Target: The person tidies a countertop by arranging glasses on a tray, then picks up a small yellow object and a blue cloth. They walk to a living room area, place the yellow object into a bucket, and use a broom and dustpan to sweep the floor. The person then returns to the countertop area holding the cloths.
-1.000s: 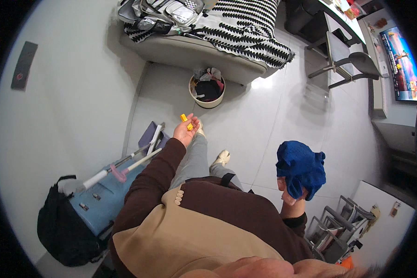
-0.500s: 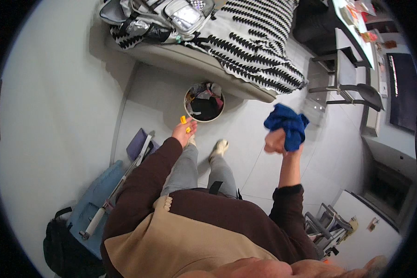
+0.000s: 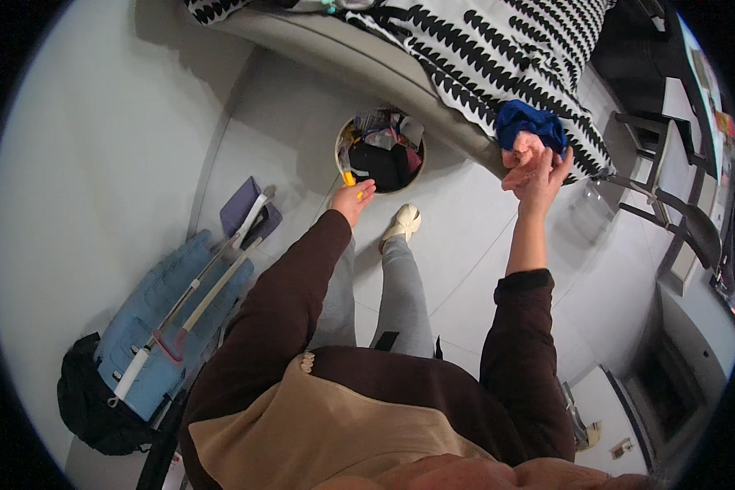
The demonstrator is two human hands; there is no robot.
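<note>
My left hand [image 3: 354, 200] is closed around a slim tool with a yellow handle [image 3: 349, 177], just at the near rim of a round bin [image 3: 337, 166]. The tool's exact kind is hard to make out. Dark and pale items, including a black piece [image 3: 377, 166], fill the bin. My right hand [image 3: 545, 181], its fingers partly spread, grips a bunched dark blue cloth [image 3: 521, 118] together with a crumpled pink cloth [image 3: 524, 151]. Both cloths appear in front of the corner of a bed or couch; whether they touch it I cannot tell.
A black-and-white patterned cover [image 3: 478, 61] lies over the bed or couch, whose beige side [image 3: 327, 51] runs behind the bin. Chairs [image 3: 690, 224] stand at right. Against the left wall are a purple dustpan [image 3: 238, 204], long handles, a blue case [image 3: 143, 347] and a black bag [image 3: 94, 408].
My right hand has carried the cloths forward to the bed or couch edge, and the pink cloth shows more plainly. My left hand has come closer to the bin. The view has shifted.
</note>
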